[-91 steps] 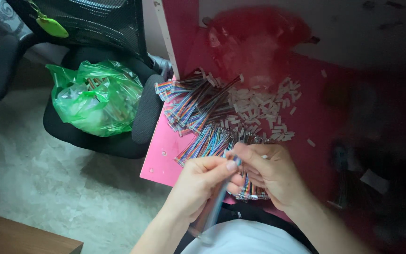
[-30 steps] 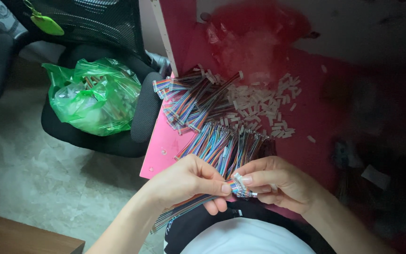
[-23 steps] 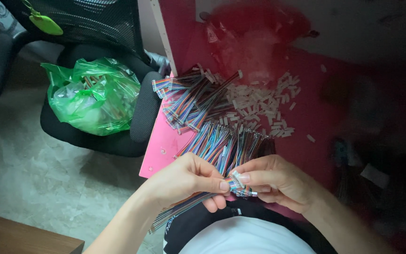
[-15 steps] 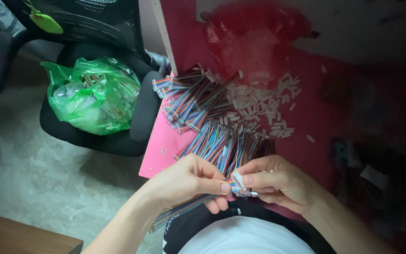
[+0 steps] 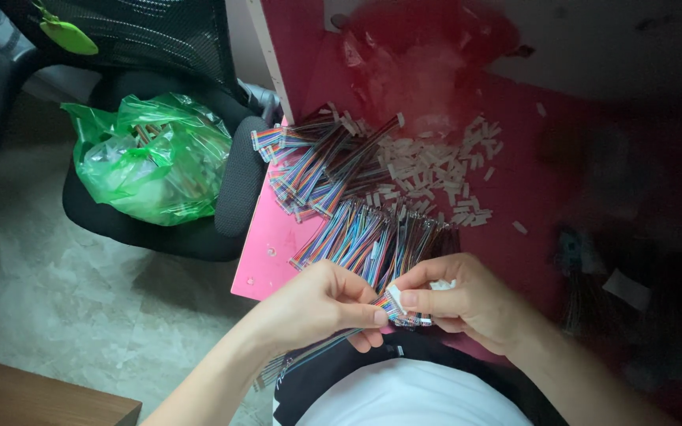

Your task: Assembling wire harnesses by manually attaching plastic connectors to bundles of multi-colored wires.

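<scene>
My left hand (image 5: pixel 321 304) pinches the end of a flat rainbow-coloured ribbon cable (image 5: pixel 380 303) whose length trails down and left under my wrist. My right hand (image 5: pixel 467 300) holds a small white plastic connector (image 5: pixel 395 298) against that cable end, thumb and forefinger closed on it. Both hands meet just above my lap at the near edge of the pink table (image 5: pixel 274 244). Right behind them lies a bundle of similar ribbon cables (image 5: pixel 372 237), and a second pile of cables (image 5: pixel 317 162) lies further back.
A heap of loose white connectors (image 5: pixel 436 170) lies mid-table before a red plastic bag (image 5: pixel 420 55). A black office chair (image 5: pixel 159 213) on the left carries a green plastic bag (image 5: pixel 148 162). A wooden edge (image 5: pixel 33 398) shows bottom left. The table's right side is dark.
Three seconds ago the hands were a little higher over the cables. Since one second ago they have stayed almost still, fingers only shifting slightly at the connector.
</scene>
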